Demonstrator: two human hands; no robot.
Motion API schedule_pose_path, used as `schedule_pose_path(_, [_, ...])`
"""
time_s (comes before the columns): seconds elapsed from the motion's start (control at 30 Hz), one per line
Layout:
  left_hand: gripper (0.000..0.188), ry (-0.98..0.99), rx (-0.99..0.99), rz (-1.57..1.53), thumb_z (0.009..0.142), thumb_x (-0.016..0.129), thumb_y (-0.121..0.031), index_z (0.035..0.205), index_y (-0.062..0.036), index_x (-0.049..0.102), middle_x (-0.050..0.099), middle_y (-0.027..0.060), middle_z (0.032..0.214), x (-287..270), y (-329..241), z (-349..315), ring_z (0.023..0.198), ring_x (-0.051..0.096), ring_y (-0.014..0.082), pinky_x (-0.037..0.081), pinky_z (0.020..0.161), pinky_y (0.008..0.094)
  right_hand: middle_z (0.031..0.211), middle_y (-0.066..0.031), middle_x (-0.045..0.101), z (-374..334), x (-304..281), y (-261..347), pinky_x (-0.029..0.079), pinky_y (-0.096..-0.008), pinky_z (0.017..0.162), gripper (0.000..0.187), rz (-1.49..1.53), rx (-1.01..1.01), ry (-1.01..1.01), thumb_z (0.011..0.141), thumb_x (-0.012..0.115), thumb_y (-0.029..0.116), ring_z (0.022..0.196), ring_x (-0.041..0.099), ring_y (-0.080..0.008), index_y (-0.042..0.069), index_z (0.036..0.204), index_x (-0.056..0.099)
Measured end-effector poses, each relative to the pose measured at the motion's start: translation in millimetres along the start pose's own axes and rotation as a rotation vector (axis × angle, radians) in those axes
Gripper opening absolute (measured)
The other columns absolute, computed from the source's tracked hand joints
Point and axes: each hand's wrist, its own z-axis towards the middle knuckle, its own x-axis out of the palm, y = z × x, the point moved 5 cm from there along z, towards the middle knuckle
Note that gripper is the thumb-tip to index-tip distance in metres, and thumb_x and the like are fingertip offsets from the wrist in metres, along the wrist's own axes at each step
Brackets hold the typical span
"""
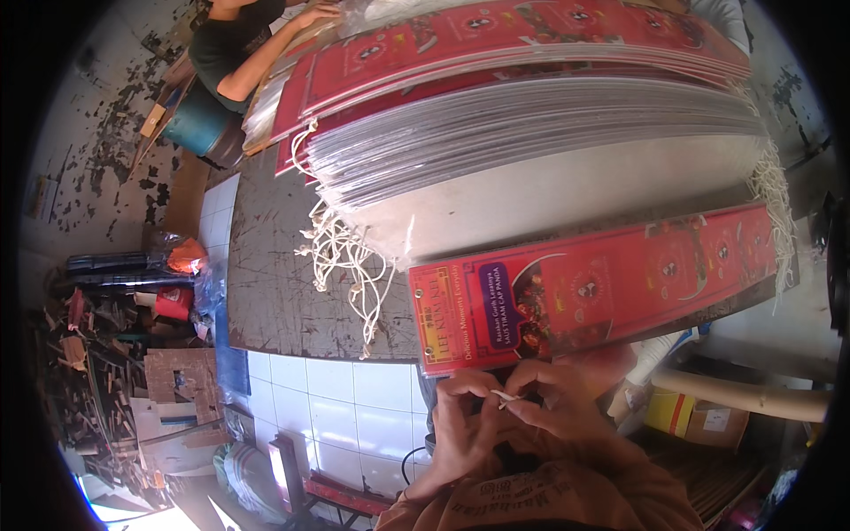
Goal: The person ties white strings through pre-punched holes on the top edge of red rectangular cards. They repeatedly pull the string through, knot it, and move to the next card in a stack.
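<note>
Close to my body, just off the table's near edge, my left hand (467, 418) and my right hand (553, 398) meet fingertip to fingertip. Both pinch a short piece of white string (505, 397); whether it is knotted is too small to tell. Right beyond my fingers lies a long red printed board (611, 281), with metal eyelets at its left end. Behind it leans a thick stack of grey-edged boards (531, 133), the nearest showing a plain pale back (567, 190). Loose white cords (350, 257) hang in a tangle from the stack's left end, and more cords (774, 195) dangle at its right.
The stack rests on a scuffed dark table (274, 265). Another pile of red boards (496, 40) lies beyond. A person in a dark top (235, 49) works at the far left. Scrap wood and cardboard (181, 380) fill the left floor; a yellow-and-brown box (699, 416) sits at right.
</note>
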Motion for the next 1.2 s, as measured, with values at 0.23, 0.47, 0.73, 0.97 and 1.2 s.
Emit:
schedule_pose_path(0.23, [0.022,-0.045,0.011,0.215,0.072,0.065,0.005,0.090,-0.0004,0.055,0.061,0.0143,0.088,2.0,-18.5,10.3,0.084,0.061,0.0210,0.049,0.071,0.0290,0.085,-0.0073,0.062,-4.1,-4.6,-3.7,0.046,-0.0219,0.067,0.015,0.113,0.141,-0.133,0.082,0.059,0.005,0.078,0.059,-0.0085,-0.001,0.096,0.059])
schedule_pose_path(0.47, [0.018,-0.130,-0.098,0.074,0.075,0.060,0.009,0.092,0.0027,0.055,0.062,0.0141,0.089,-7.8,-9.1,4.1,0.083,0.061,0.0189,0.049,0.076,0.0293,0.086,-0.0096,0.065,3.1,0.3,8.9,0.049,-0.0242,0.067,0.018,-0.202,-0.043,-0.048,0.080,0.061,0.005,0.077,0.062,-0.0126,-0.001,0.096,0.061])
schedule_pose_path(0.73, [0.012,-0.133,-0.174,-0.154,0.079,0.059,0.004,0.089,0.0041,0.052,0.061,0.0165,0.092,-15.3,-5.1,3.5,0.087,0.060,0.0177,0.050,0.076,0.0285,0.086,-0.0104,0.064,-2.7,-5.5,13.4,0.050,-0.0268,0.066,0.021,-0.322,-0.056,-0.096,0.079,0.058,0.002,0.080,0.065,-0.0193,0.002,0.100,0.058])
schedule_pose_path(0.97, [0.027,0.225,0.160,0.401,0.068,0.072,-0.005,0.088,-0.0036,0.055,0.057,0.0104,0.087,-2.4,-23.7,15.3,0.079,0.061,0.0229,0.050,0.062,0.0305,0.087,-0.0110,0.064,-6.7,2.1,22.9,0.050,-0.0289,0.067,0.029,-0.434,-0.022,-0.080,0.078,0.059,0.005,0.081,0.065,-0.0212,0.005,0.106,0.053])
schedule_pose_path(1.2, [0.023,0.216,0.122,0.421,0.064,0.073,-0.003,0.081,-0.0034,0.058,0.057,0.0066,0.074,-10.0,-22.2,15.3,0.061,0.059,0.0219,0.049,0.052,0.0316,0.083,-0.0084,0.060,-5.5,4.6,22.8,0.049,-0.0309,0.061,0.018,-0.541,-0.138,-0.044,0.079,0.058,0.005,0.073,0.062,-0.0240,0.006,0.097,0.056])
